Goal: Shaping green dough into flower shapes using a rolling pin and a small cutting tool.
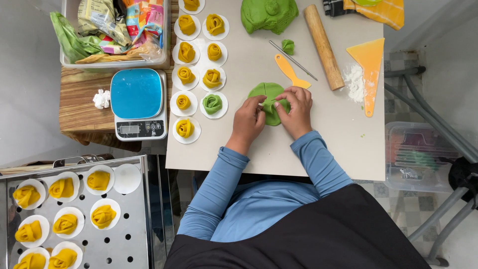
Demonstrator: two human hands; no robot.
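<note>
Overlapping flat green dough rounds (266,92) lie on the pale work board (343,129). My left hand (248,121) and my right hand (297,110) both pinch the near edge of this green dough, fingertips almost meeting over it. A big lump of green dough (268,14) rests at the far edge, and a small green piece (288,46) lies beside a thin metal rod (294,61).
Yellow rose-shaped buns and one green one (212,103) sit on white paper rounds left of my hands. A wooden rolling pin (323,46), orange scrapers (369,69), flour, a blue kitchen scale (138,103), a bin of packets and a perforated steamer tray (114,234) with buns surround them.
</note>
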